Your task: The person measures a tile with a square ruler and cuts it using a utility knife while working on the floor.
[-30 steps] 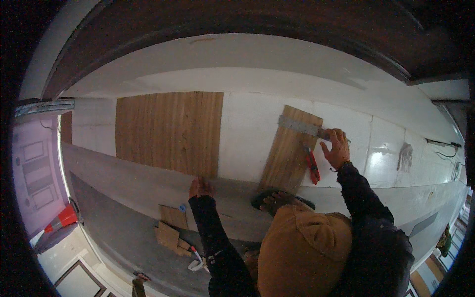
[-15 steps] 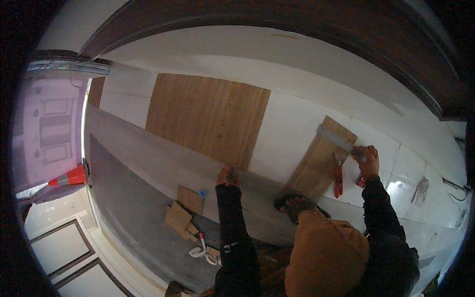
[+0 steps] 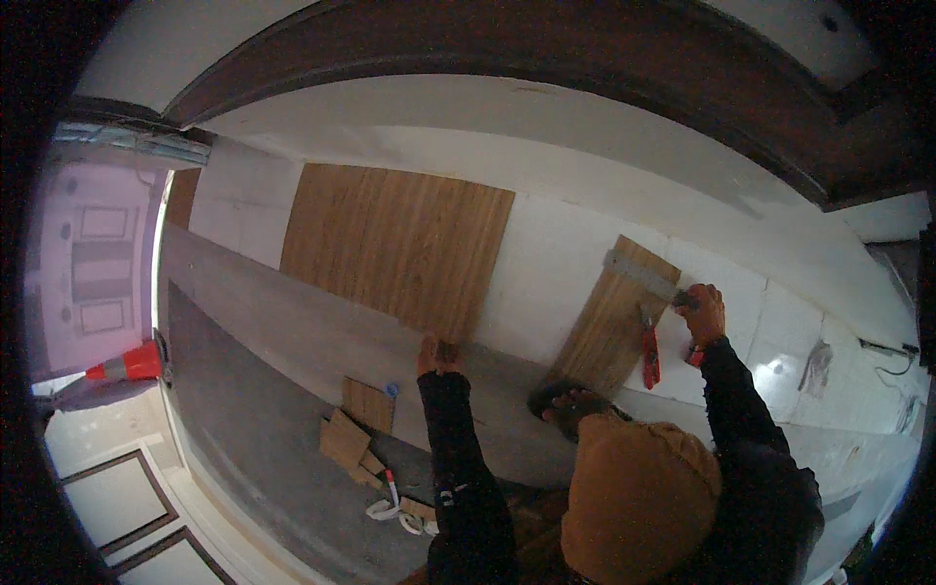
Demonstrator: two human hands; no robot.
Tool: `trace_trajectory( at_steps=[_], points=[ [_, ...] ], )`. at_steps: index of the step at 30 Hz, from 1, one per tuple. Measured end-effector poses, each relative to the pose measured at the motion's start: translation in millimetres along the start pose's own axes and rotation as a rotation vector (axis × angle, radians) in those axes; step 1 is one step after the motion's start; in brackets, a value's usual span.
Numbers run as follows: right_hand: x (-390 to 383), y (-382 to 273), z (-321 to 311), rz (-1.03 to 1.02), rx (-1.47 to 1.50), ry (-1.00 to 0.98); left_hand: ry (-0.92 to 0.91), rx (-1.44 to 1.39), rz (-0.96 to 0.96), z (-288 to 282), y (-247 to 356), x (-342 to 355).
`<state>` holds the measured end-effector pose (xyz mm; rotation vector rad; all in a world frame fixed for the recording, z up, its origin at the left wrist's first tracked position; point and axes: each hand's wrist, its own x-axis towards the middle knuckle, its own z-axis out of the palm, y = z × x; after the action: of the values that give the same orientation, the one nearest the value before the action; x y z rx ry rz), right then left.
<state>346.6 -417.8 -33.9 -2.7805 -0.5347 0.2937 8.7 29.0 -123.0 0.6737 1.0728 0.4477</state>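
Note:
A wood-look plank [image 3: 595, 336] lies at a slant on white tiles, right of centre. Across its far end rests the flat metal blade of a square [image 3: 643, 278]. My right hand [image 3: 704, 312] is closed around the square's end at the plank's right edge. On the plank's right side lies a slim red-handled tool [image 3: 650, 356], its kind unclear. My left hand [image 3: 442, 355] is down by the near edge of the laid wood-look flooring [image 3: 400, 244]. Its fingers are curled together, and whatever is in them cannot be made out.
Brown cut-off pieces [image 3: 346, 439] and a white strap-like item [image 3: 385, 509] lie on the grey floor at lower left. An orange cone [image 3: 132, 363] stands far left. My foot [image 3: 570, 405] is at the plank's near end. A second red object [image 3: 694, 357] sits below my right hand.
The whole view has shifted slightly, so the plank and flooring appear a little farther left. My right hand stays on the square; my left hand remains by the flooring edge.

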Motion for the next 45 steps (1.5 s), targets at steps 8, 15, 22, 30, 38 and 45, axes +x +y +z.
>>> trace_trajectory(
  at_steps=[8, 15, 22, 30, 38, 45],
  points=[
    [8.7, -35.1, 7.8, -0.039, 0.162, -0.020, -0.012, -0.006, 0.077, 2.7, 69.6, 7.4],
    [8.5, -23.7, 6.2, -0.058, 0.090, -0.035, 0.057, -0.032, 0.048, 13.5, 58.3, 2.9],
    [3.3, -16.7, 5.0, -0.011, 0.096, -0.006, 0.000, -0.152, 0.164, 54.1, 60.2, -25.8],
    [6.5, -20.0, 7.2, -0.054, 0.113, -0.016, 0.079, -0.151, 0.122, 53.4, 61.4, -24.2],
    [4.6, -26.2, 5.6, -0.031, 0.126, -0.020, -0.011, -0.136, 0.170, 37.7, 52.8, -10.5],
    [3.6, -18.6, 1.8, -0.062, 0.096, -0.050, 0.066, -0.161, 0.156, 50.3, 42.7, -17.2]
  ],
)
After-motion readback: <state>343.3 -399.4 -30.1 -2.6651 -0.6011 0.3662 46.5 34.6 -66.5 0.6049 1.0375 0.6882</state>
